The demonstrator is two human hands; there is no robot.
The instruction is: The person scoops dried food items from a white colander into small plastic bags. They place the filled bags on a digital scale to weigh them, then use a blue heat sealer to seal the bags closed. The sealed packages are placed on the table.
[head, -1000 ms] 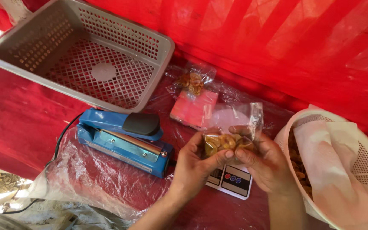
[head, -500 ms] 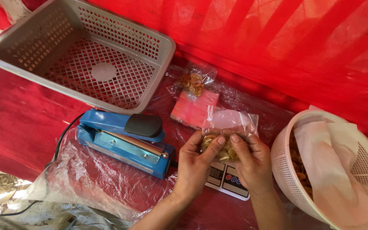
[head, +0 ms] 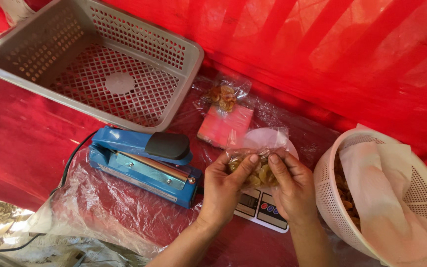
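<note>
Basket (head: 35,54): grey, cut off at the top left edge.
Sealer (head: 144,165): blue, jaw down, unmoved.
Left hand (head: 226,190): pinching the clear bag (head: 258,158) of golden snacks.
Right hand (head: 292,190): also pinching it; both hands have slid leftward and lower over the scale (head: 260,210).
Scale: mostly hidden.
Colander (head: 332,198): contents perhaps more snacks, half covered by paper.

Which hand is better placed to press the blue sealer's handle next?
The left hand, probably. The blue sealer lies directly on its side, while the right hand is farther off, both holding the clear snack bag.
</note>
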